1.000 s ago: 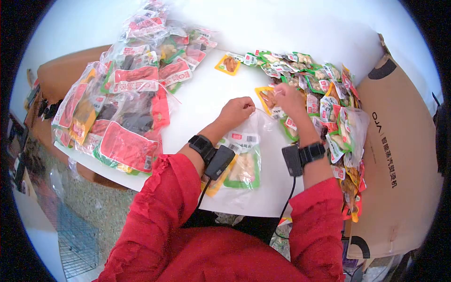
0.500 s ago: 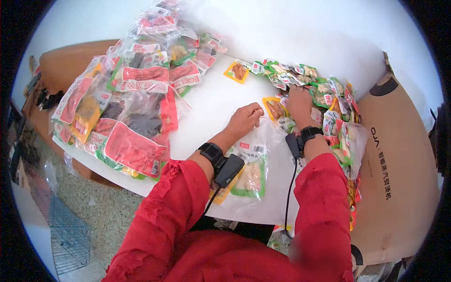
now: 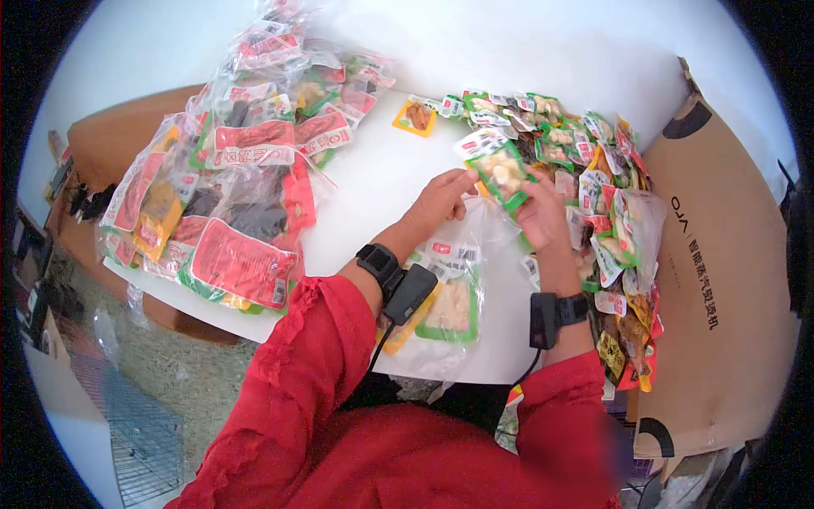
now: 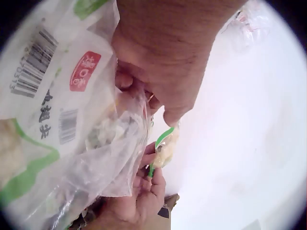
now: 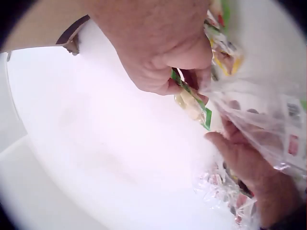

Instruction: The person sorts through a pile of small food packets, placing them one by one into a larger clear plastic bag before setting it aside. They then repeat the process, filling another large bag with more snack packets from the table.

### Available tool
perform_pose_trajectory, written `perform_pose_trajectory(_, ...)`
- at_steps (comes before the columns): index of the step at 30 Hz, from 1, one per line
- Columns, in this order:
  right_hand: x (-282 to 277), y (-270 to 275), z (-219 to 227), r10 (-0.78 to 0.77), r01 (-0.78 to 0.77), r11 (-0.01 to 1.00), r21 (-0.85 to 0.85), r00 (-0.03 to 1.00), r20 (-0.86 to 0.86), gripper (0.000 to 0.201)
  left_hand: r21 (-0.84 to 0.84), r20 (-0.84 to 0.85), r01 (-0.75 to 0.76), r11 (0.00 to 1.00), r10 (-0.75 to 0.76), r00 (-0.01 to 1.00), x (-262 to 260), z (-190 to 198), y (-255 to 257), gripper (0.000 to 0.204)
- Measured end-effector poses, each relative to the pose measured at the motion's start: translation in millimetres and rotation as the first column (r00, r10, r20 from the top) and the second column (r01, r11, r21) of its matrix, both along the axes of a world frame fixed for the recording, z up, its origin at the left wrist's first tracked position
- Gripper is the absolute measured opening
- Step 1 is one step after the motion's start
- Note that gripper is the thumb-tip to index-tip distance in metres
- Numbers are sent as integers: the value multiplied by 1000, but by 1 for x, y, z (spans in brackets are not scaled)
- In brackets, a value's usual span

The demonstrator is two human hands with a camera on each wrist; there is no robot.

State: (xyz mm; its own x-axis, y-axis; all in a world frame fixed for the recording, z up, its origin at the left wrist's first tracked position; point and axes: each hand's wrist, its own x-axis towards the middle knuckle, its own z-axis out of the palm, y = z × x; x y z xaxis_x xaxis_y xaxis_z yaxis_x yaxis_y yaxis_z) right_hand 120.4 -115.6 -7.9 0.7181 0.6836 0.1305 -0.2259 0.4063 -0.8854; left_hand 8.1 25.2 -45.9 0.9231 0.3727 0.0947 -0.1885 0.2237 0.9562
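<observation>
A green-edged packet of pale pieces is pinched in the right hand, above the mouth of a clear plastic bag. The left hand grips the bag's upper edge with curled fingers. Inside the bag lie another green-edged packet and a yellow-edged one. In the left wrist view, the bag hangs beside the left hand, with the held packet beyond it. The right wrist view shows the right hand holding the packet by one end, near the left fingers.
Filled clear bags are heaped on the left of the white table. Loose packets form a pile along the right. One yellow packet lies toward the back. A cardboard box stands at the right.
From the packet pile, the right hand has come back toward the bag with a green-edged packet in its fingers. The left hand has stayed near the bag's mouth.
</observation>
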Motion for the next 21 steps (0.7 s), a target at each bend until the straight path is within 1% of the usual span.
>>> perform_pose_trajectory(1,-5,1,-10,-1,1,1000,7,1000,-10,27,-70,-8,3,998,-3,1000,0,1,1,27)
perform_pose_trajectory(2,-11,2,-20,18,-18,999,-39,1000,-8,27,-64,-18,4,998,-5,1000,1,0,2,27)
perform_pose_trajectory(3,-15,4,-28,38,-39,996,-85,999,-6,27,-155,34,-37,987,42,999,2,-2,3,24)
perform_pose_trajectory(4,-17,5,-33,38,-39,996,-80,999,-14,27,-246,82,-72,967,95,992,4,-4,4,23)
perform_pose_trajectory(6,-19,8,-40,94,-95,995,-30,994,-55,26,-251,57,-87,964,105,993,7,-8,6,22)
perform_pose_trajectory(7,-25,8,-39,90,-92,996,-22,994,-63,26,-262,38,-100,960,113,993,8,-9,6,21)
perform_pose_trajectory(9,-35,6,-35,121,-117,986,-116,992,32,26,-217,20,-104,970,111,994,10,-12,5,20)
perform_pose_trajectory(10,-35,7,-38,115,-112,988,-105,993,25,26,-181,11,-112,977,116,993,10,-11,4,19)
perform_pose_trajectory(11,-35,9,-43,67,-47,991,-123,984,167,26,-170,4,-108,980,110,994,10,-10,3,19)
perform_pose_trajectory(12,-33,10,-48,21,21,991,-133,952,306,27,-160,-14,-109,981,108,994,8,-9,3,19)
perform_pose_trajectory(13,-30,11,-53,15,23,992,-123,954,298,27,-150,-32,-111,982,107,994,7,-9,3,19)
perform_pose_trajectory(14,-27,12,-58,-29,126,975,-185,890,456,26,-140,-38,-110,984,105,994,7,-9,2,19)
perform_pose_trajectory(15,-24,13,-63,-53,237,944,-230,797,602,24,-100,-71,-109,989,103,992,7,-9,2,19)
perform_pose_trajectory(16,-27,17,-64,-163,319,937,-144,762,626,28,-61,-103,-108,992,101,990,6,-9,1,19)
perform_pose_trajectory(17,-27,17,-63,-170,319,938,-138,766,620,28,-52,-109,-107,993,100,989,6,-9,0,19)
perform_pose_trajectory(19,-26,15,-61,-214,307,943,-128,854,474,23,-8,-145,-47,999,45,988,2,-5,-2,19)
perform_pose_trajectory(20,-25,13,-59,-217,306,944,-123,857,467,23,-2,-150,-47,999,46,988,0,-2,-5,19)
perform_pose_trajectory(21,-25,11,-57,-219,322,934,-154,857,467,22,51,-156,-26,998,34,987,-3,1,-6,19)
